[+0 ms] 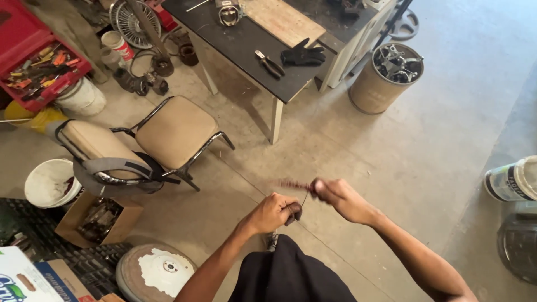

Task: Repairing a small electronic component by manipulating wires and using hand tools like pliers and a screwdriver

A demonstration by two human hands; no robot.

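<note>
My left hand (274,212) is closed around a small dark object (293,213) at its fingertips. My right hand (338,197) is closed on a slim reddish-handled tool (293,184) that sticks out to the left and is blurred by motion. A thin dark wire (305,198) runs between the two hands. Both hands are held close together above the concrete floor, in front of my dark shorts (288,274). What exactly the dark object is cannot be made out.
A beige padded chair (173,131) stands left of the hands. Behind it a dark table (246,47) carries pliers (269,62) and a black glove (302,55). A drum of metal parts (386,75), white buckets (50,182), a red tool tray (39,67) and cans (512,180) surround the floor.
</note>
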